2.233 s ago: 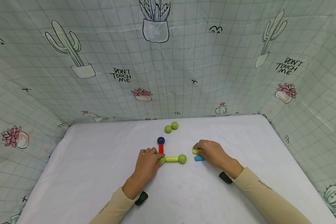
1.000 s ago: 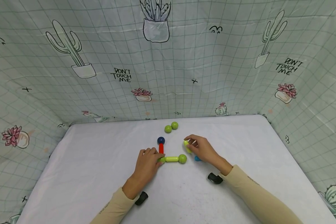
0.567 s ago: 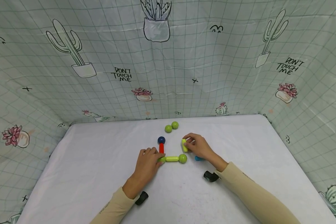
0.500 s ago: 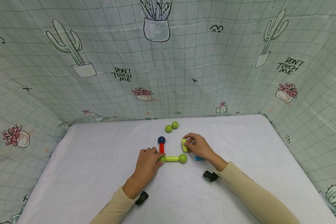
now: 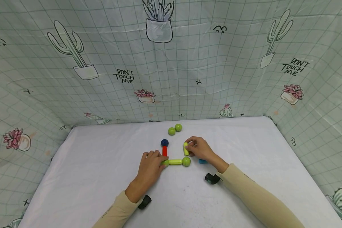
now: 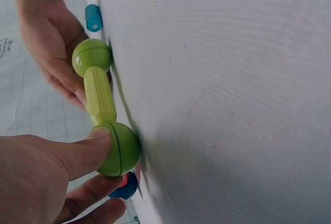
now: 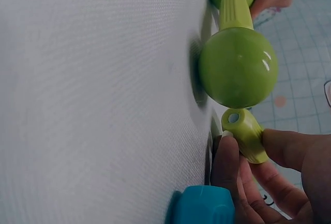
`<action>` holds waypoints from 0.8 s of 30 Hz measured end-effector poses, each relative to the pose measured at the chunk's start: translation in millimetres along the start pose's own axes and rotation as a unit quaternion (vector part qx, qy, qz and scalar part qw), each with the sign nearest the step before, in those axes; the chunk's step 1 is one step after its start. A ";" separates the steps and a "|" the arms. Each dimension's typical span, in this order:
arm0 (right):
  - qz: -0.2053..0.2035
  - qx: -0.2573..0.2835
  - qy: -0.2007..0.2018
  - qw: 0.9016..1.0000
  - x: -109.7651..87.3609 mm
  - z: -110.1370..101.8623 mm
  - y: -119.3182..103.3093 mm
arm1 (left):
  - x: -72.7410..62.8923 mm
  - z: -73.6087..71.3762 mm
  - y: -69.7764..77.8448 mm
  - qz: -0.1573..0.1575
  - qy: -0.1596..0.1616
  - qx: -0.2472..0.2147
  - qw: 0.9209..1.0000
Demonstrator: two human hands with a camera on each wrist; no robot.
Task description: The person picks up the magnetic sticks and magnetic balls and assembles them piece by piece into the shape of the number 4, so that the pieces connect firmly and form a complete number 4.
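Observation:
My left hand (image 5: 149, 166) pinches a green ball (image 6: 121, 149) at the corner of a joined toy piece. From that ball a yellow-green rod (image 5: 175, 161) runs right to a second green ball (image 5: 186, 161). A red rod (image 5: 164, 151) reaches away from the same corner to a dark blue ball (image 5: 164, 142). Between thumb and fingers, my right hand (image 5: 200, 148) holds a loose yellow-green rod (image 7: 247, 136). Its holed end points toward the second green ball; in the right wrist view they look very close, and I cannot tell whether they touch.
A blue rod (image 5: 203, 161) lies on the white table (image 5: 102, 164), partly hidden under my right wrist. Two loose green balls (image 5: 175, 129) rest near the back. Behind the table hangs a gridded cloth (image 5: 171, 69) with cactus drawings.
My right hand has lifted the yellow-green rod from beside the blue rod, brought it left and turned it to point front to back. My left hand has stayed put.

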State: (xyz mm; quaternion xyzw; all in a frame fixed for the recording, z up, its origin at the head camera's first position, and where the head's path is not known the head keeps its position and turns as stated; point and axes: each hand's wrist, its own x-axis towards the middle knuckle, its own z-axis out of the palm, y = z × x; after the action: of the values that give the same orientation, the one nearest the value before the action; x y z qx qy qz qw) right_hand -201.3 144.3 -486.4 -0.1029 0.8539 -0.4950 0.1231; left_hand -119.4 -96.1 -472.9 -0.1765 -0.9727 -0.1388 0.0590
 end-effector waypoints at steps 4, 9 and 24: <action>0.007 -0.003 -0.003 1.000 -0.5 -0.7 -0.3 | 0.0 -0.2 0.4 0.001 0.001 -0.005 1.000; 0.008 -0.004 -0.006 1.000 -1.2 -1.7 0.4 | -0.2 -0.5 1.2 -0.001 0.000 -0.008 1.000; 0.015 0.005 -0.012 1.000 -2.1 -3.1 0.8 | -0.6 0.8 0.7 0.001 0.007 -0.011 1.000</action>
State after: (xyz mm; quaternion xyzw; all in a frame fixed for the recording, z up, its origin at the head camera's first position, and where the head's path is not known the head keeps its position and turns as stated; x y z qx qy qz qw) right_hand -200.3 147.9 -485.5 -0.0957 0.8511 -0.4965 0.1416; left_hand -118.7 -95.4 -473.6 -0.1767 -0.9705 -0.1510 0.0640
